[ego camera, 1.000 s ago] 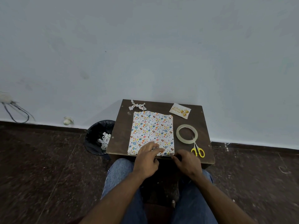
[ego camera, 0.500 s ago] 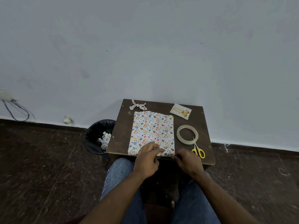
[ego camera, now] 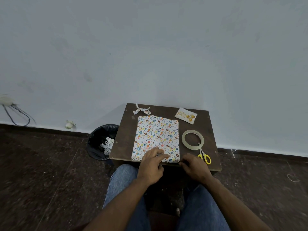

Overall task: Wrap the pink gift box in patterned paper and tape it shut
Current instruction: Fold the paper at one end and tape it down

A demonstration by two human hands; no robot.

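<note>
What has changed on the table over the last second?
Almost nothing. The left hand still rests its fingers on the near end of the patterned-paper-wrapped box; the right hand stays at its near right corner. Clear tape roll and yellow-handled scissors unmoved.

Left hand [ego camera: 150, 165] presses wrapped box [ego camera: 156, 137]; right hand [ego camera: 195, 167] pinches corner.

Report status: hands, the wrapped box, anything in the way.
Left hand pressing flat on wrapped box. Right hand at its near right corner, grip unclear. Tape roll, scissors lie clear, right.
</note>
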